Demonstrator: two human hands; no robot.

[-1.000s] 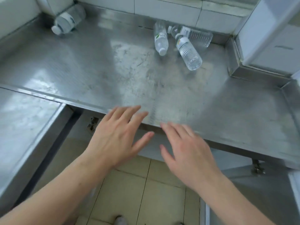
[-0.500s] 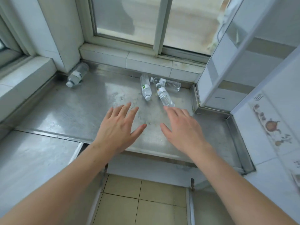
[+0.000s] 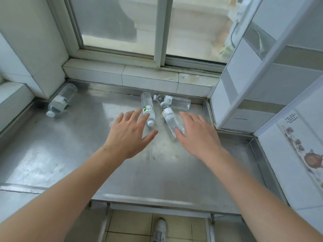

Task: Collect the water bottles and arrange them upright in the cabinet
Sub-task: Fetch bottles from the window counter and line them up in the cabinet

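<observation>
Several clear water bottles lie on their sides on the steel counter (image 3: 73, 154). A green-labelled bottle (image 3: 148, 108) points its cap toward me. Beside it lies a ribbed bottle (image 3: 171, 120), and a third bottle (image 3: 174, 101) rests across the back by the tiled ledge. A fourth bottle (image 3: 61, 100) lies apart in the far left corner. My left hand (image 3: 130, 134) hovers open just left of the green-labelled bottle. My right hand (image 3: 197, 135) is open, its thumb at the ribbed bottle's base. Neither hand holds anything.
A sliding window (image 3: 157, 28) stands behind a white tiled ledge (image 3: 148, 77). A white cabinet with a glass door (image 3: 262, 70) stands at the right end of the counter. The counter's raised rim (image 3: 258, 154) runs along the right. Tiled floor and a shoe (image 3: 160, 227) show below.
Both hands have reached forward over the counter toward the cluster of bottles and spread further apart. The view has lifted and moved closer. The bottles have not moved.
</observation>
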